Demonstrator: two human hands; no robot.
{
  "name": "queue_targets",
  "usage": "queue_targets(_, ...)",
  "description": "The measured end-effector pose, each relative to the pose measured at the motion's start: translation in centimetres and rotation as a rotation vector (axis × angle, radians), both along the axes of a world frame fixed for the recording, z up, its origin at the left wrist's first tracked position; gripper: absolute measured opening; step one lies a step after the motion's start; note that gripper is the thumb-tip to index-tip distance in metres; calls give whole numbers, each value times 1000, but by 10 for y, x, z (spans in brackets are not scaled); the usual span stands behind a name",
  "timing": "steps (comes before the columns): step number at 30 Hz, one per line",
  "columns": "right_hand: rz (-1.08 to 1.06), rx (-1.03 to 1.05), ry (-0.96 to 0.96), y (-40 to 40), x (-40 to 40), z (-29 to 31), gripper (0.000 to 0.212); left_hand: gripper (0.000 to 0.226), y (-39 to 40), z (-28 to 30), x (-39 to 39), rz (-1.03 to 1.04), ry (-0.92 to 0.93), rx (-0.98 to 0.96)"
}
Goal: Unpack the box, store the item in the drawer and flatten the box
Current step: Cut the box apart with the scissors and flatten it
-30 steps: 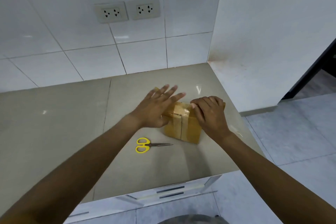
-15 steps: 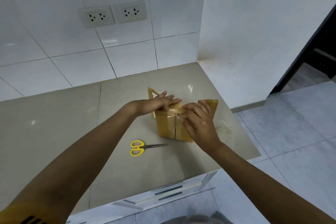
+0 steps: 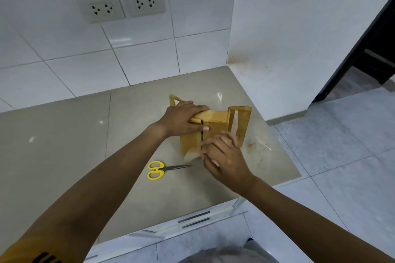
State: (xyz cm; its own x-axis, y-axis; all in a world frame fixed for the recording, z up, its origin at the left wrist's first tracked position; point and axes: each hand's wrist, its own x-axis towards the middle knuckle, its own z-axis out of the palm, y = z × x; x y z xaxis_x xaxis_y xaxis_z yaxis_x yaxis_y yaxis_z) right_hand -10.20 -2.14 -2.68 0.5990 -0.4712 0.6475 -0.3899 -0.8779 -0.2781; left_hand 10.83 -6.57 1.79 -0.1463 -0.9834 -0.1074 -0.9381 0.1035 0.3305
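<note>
A small brown cardboard box [image 3: 215, 129] stands tipped on the beige counter [image 3: 136, 188], its taped bottom side facing me, with flaps sticking out at the left rear and at the right. My left hand [image 3: 183, 119] grips the box over its top edge, thumb on the near face. My right hand [image 3: 222, 156] is closed on a strip of clear tape [image 3: 191, 155] at the box's lower near edge. The seam between the two bottom flaps shows as a dark slit. The item and the drawer's inside are not visible.
Yellow-handled scissors [image 3: 162, 169] lie on the counter just left of my right hand. A crumpled piece of clear tape [image 3: 259, 145] lies to the right of the box. White drawer fronts [image 3: 192, 220] sit below the counter's front edge. The counter ends on the right, with tiled floor beyond.
The box has been tipped up from lying flat. My left hand moved onto its top edge. My right hand slid down the seam, pulling the tape away toward me.
</note>
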Motion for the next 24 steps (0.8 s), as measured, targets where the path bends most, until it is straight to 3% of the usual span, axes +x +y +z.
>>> queue_targets(7, 121, 115, -1, 32, 14, 3, 23, 62, -6, -5, 1, 18, 36, -19)
queue_targets(16, 184, 156, 83, 52, -7, -5, 21, 54, -17, -11, -1, 37, 12, -125)
queue_targets(24, 147, 152, -79, 49, -12, 3, 23, 53, -21, -17, -1, 87, 54, -122)
